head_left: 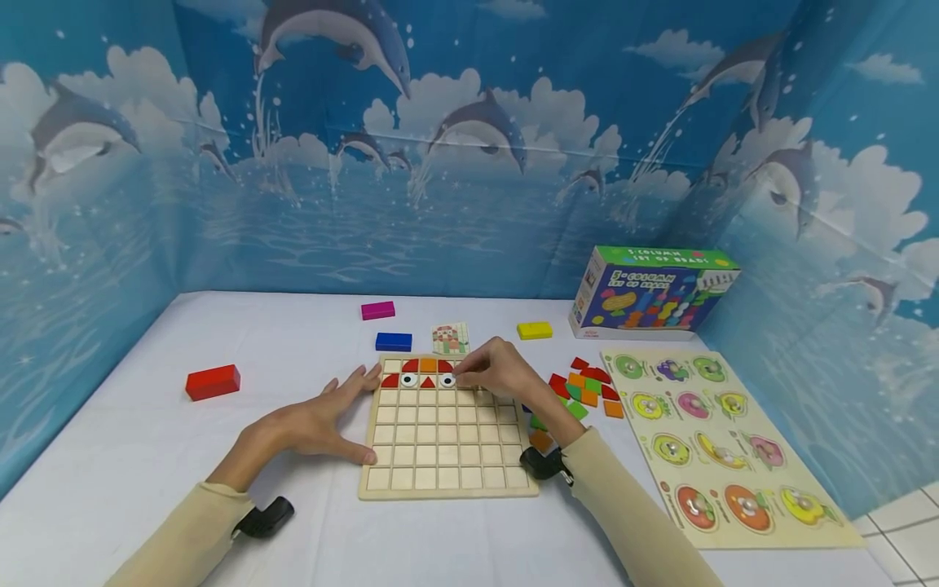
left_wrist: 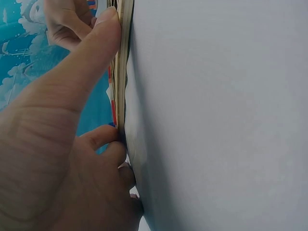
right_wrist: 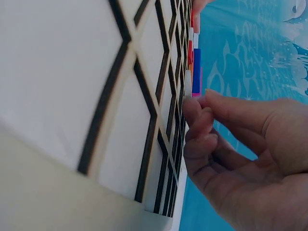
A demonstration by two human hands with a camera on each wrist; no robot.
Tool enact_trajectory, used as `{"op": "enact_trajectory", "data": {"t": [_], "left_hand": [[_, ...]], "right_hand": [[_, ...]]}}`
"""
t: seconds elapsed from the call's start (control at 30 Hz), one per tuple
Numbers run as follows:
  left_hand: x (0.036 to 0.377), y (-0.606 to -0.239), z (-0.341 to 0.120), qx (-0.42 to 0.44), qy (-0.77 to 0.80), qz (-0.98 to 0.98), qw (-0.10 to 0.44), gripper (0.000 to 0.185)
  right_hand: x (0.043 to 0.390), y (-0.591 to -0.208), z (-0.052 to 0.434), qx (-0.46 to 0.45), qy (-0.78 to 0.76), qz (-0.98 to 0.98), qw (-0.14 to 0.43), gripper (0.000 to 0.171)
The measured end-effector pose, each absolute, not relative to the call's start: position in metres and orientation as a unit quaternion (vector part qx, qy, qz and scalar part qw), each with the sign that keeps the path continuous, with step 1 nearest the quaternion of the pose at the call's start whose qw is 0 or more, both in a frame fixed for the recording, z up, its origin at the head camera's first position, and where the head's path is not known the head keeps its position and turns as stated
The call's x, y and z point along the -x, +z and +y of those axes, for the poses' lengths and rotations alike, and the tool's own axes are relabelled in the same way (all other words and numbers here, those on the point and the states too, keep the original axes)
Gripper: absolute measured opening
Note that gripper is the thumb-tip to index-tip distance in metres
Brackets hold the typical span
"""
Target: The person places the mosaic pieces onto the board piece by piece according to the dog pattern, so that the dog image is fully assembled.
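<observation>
A square wooden grid board [head_left: 448,481] lies on the white table. My left hand [head_left: 323,420] rests against its left side, thumb and fingers spread; in the left wrist view the thumb [left_wrist: 91,53] presses the board's edge. My right hand [head_left: 493,367] is over the upper rows, thumb and fingertips pinching a white eye tile [head_left: 447,381] at its right side. In the right wrist view, the fingers [right_wrist: 199,137] partly hide what they pinch. Another eye tile [head_left: 408,381], a red triangle tile [head_left: 429,382] and an orange square tile [head_left: 428,365] sit in the grid.
Loose coloured tiles [head_left: 589,385] lie right of the board, partly behind the right forearm. A picture card [head_left: 450,337] and blue [head_left: 393,342], magenta [head_left: 377,310], yellow [head_left: 535,330] and red [head_left: 213,382] blocks lie around. A fruit puzzle board [head_left: 722,444] and a bead-set box [head_left: 653,293] stand right.
</observation>
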State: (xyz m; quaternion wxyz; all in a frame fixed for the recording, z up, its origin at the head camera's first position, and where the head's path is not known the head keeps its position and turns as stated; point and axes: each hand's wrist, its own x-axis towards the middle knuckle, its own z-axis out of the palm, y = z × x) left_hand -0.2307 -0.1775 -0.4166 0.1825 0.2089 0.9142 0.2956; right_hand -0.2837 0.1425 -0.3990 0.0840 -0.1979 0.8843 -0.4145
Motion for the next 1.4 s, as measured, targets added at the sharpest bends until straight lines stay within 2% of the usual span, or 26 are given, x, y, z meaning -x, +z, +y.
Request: {"op": "enact_trajectory", "data": {"t": [0.2,0.67,0.83,1.03,1.4], "left_hand": [[0.2298,-0.4159,-0.1782,-0.207,0.294,0.914,0.186,0.137],[0.2315,-0.4183,-0.1784,-0.210,0.294,0.914,0.184,0.137],[0.2311,-0.4182,-0.1787,-0.207,0.293,0.915,0.186,0.137],[0.2303,-0.4182,-0.1787,-0.204,0.291,0.916,0.188,0.136],[0.2306,-0.4181,-0.1793,-0.215,0.300,0.912,0.179,0.135]], "right_hand": [[0.2854,-0.3995,0.1427,0.235,-0.403,0.879,0.103,0.016],[0.2856,-0.3985,0.1429,0.219,-0.391,0.886,0.115,0.014],[0.2854,-0.3973,0.1436,0.268,-0.396,0.871,0.117,0.012],[0.2848,-0.3984,0.1431,0.341,-0.386,0.844,0.146,0.015],[0.2857,-0.3985,0.1441,0.331,-0.392,0.846,0.146,0.021]]}}
